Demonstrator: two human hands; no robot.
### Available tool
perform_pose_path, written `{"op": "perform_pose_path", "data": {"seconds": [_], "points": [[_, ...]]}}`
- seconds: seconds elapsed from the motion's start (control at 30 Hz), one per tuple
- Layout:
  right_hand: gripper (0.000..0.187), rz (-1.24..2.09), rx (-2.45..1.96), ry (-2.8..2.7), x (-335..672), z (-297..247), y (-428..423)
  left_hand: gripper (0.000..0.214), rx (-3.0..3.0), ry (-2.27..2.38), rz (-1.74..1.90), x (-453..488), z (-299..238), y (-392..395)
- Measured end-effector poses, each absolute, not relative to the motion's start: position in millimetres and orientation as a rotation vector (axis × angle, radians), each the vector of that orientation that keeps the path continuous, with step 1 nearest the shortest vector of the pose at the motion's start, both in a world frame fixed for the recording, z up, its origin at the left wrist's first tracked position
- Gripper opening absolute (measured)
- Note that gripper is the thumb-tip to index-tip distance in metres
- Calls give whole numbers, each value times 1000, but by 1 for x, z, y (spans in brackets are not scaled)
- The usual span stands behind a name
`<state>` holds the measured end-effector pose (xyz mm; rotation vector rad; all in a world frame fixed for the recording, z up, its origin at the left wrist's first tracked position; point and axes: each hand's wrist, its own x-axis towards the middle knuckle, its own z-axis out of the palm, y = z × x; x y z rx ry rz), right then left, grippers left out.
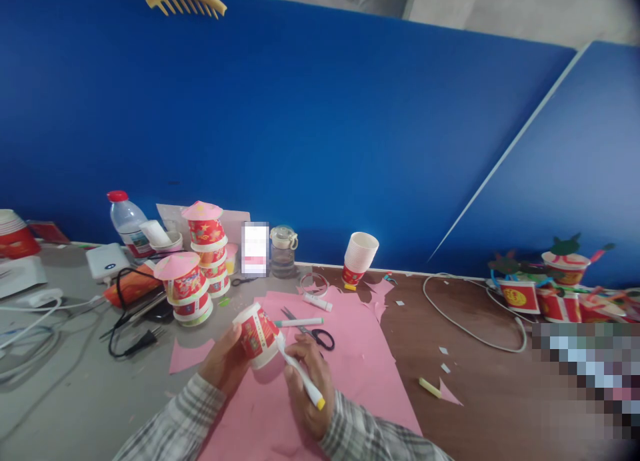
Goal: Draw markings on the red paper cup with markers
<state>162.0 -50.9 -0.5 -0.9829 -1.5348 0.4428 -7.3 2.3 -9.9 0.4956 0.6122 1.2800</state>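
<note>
With our left hand (227,360) we grip the red paper cup (257,336), which is tilted above the pink paper (365,381). With our right hand (315,381) we pinch the white marker (308,384), its tip close to the cup. Scissors (326,340) lie nearby.

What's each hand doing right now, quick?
Left hand: closed on a tilted red-and-white cup.
Right hand: closed on a white, yellow-ended marker.

A grey-and-white plaid cloth left sleeve (175,421) and matching right sleeve (370,434) are worn. Left hand (227,362) and right hand (321,376) are bare.
</note>
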Motion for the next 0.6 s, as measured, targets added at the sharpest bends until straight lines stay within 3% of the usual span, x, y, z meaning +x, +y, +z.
{"op": "perform_pose_path", "data": {"seconds": [0.43, 0.6], "points": [[17, 408, -843, -1696, 154, -2, -57, 47, 481, 567, 1271, -11, -16, 4], [27, 388, -822, -1815, 154, 1, -61, 43, 483, 548, 1258, -13, -20, 7]]}}
